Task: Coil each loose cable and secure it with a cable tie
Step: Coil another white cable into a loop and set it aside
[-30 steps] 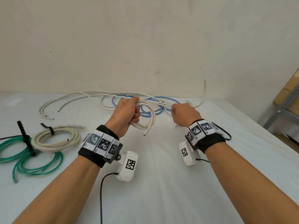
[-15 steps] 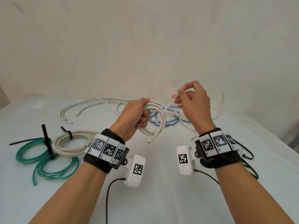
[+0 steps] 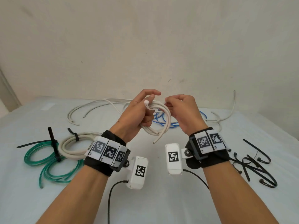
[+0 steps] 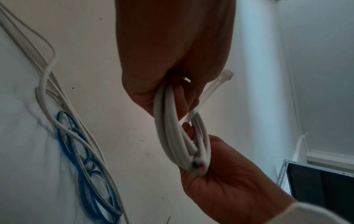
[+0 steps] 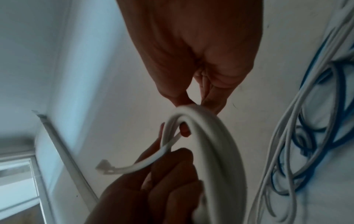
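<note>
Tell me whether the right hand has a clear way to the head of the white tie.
Probably yes: the right hand is beside the coil, and the tie head sticks out bare above the left hand.

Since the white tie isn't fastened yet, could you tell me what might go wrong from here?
1. The white coil hangs in the air, gripped only by the left hand; one cut end dangles free, so a loop could spring out if the grip slackens.
2. The white cable tie passes through the coil with its head unthreaded; the right hand only pinches it at the coil's top, so it may slip out.
</note>
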